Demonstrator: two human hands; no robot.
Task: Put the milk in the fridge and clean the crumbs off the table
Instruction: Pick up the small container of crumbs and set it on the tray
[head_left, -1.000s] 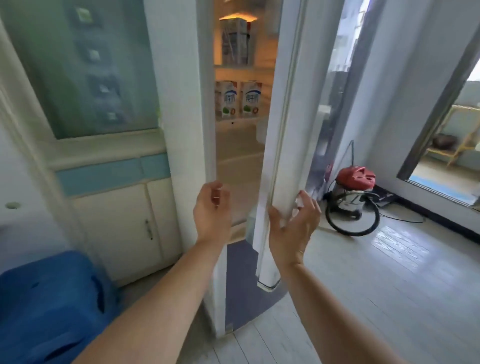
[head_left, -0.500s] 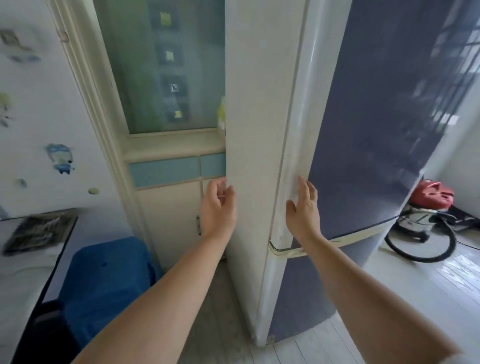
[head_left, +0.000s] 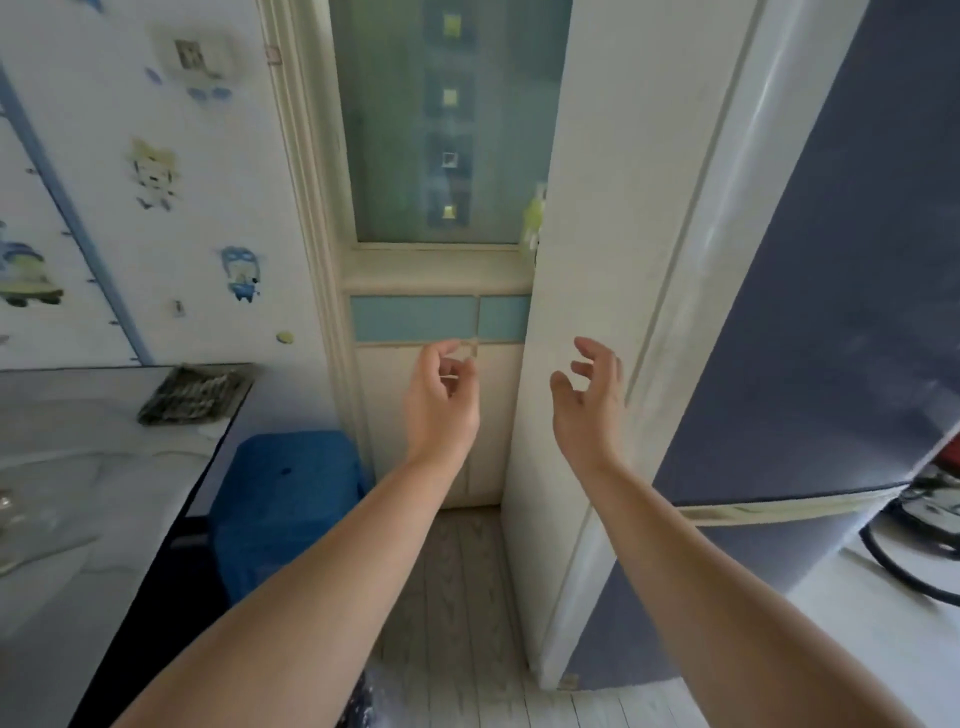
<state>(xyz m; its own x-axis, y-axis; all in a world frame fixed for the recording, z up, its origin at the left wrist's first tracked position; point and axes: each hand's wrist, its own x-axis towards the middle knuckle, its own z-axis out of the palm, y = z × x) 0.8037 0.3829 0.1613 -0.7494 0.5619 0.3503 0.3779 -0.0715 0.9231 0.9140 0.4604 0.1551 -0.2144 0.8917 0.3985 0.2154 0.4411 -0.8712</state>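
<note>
**Fault conditions.** The door of the fridge (head_left: 831, 270) appears shut, but full seating of its seal cannot be confirmed. Neither hand is on it, so an unseated seal would go uncorrected and warm air would be admitted. The milk is not in view and is judged to be behind that door; this cannot be verified.

The crumb step is judged not yet begun. No crumbs can be resolved on the surface (head_left: 104, 483). If they are swept with a bare palm, they may be sent over the dark edge onto the floor (head_left: 457, 597) or the blue container (head_left: 291, 493) just beside it. A clear item at the left border, too blurred to identify, could be knocked in the same sweep. A black hose (head_left: 904, 569) lies on the floor beside the fridge and could be caught underfoot in a turn.

**Grip state.** The left hand (head_left: 441, 402) is raised with its grip loosely curled on nothing. The right hand (head_left: 589, 402) is raised before the white side panel (head_left: 597, 182), its grip apart and empty; contact with the panel cannot be told.

**Materials and shapes.** The door is smooth, blue-grey and faintly reflective, with a pale band across it. The surface is glossy and marbled grey-white. A flat, dark, patterned item (head_left: 197, 392) lies at its far corner. The floor is of pale wood-grain planks.
</note>
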